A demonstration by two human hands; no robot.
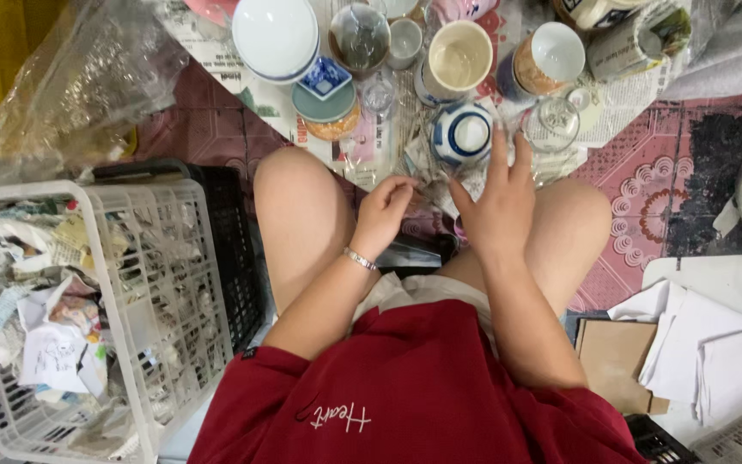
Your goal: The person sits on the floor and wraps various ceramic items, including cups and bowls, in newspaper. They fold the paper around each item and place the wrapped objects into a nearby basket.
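Far left: white basket (173,283) stuffed with crumpled paper scraps (36,318), clear plastic bag (70,77) lying above it on the floor.

Centre: person sits with knees apart, crockery spread on newspaper (216,51) on the floor ahead. White bowl stack (275,36), small blue-pattern dish (325,77) on a teal lid, glass cup (359,36), cream mug (459,56).

Left hand (381,215): fingers curled in, loosely clenched, pinching at clear wrap or paper between the knees; can't tell exactly what it grips. Silver bracelet (360,259) on that wrist.

Blue-striped bowl (462,135) sits on the newspaper just past both hands, touching neither as far as visible.

Right hand (498,206): released, fingers spread, fingertips just beside the bowl and near a clear glass (552,125). Holding nothing.

Right: orange-banded cup (547,58), folded white paper sheets (706,344) and cardboard (616,357) by the right knee.

Risks, as a judgement:
- Pieces packed tight; a spread hand sweeping in could knock the glass or bowl into neighbours and chip them.
- Clear wrap under items is slippery and hard to see; tugging it may drag or tip the bowl.
- The glass looks light and easy to topple.
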